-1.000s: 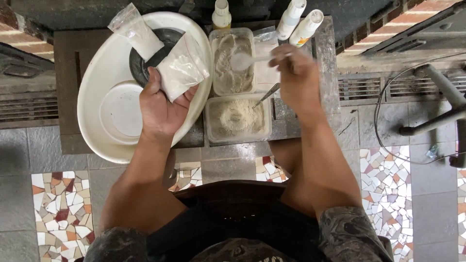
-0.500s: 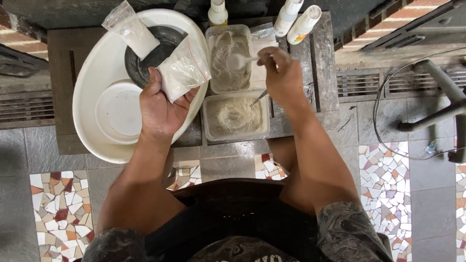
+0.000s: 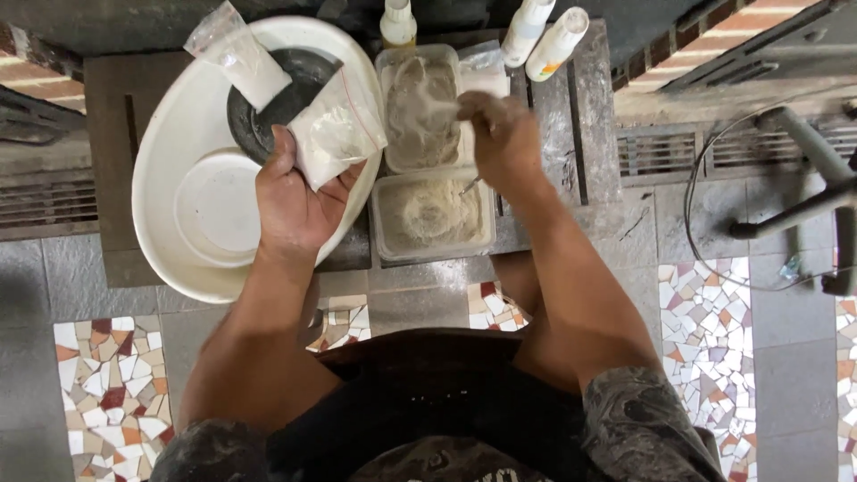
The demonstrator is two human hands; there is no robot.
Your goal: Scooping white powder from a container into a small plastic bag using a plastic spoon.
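basin (image 3: 170, 170) left, mortar (image 3: 268, 98) in it | two tubs (image 3: 428, 210) right | bottles (image 3: 553, 40) behind tubs

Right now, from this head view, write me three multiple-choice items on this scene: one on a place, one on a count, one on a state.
1. Where does the dark round bowl sit?
A. Inside the big white oval basin
B. On the mosaic floor
C. On the person's lap

2. How many clear rectangular plastic tubs of pale powder stand between the hands?
A. One
B. Two
C. Four

3. What is the left hand doing?
A. Resting flat and empty
B. Holding a small clear plastic bag of white powder
C. Gripping a white bottle

Answers: 1 A, the basin's rim rings the bowl. 2 B, a far tub and a near tub show. 3 B, the fingers close on the bag's lower edge.
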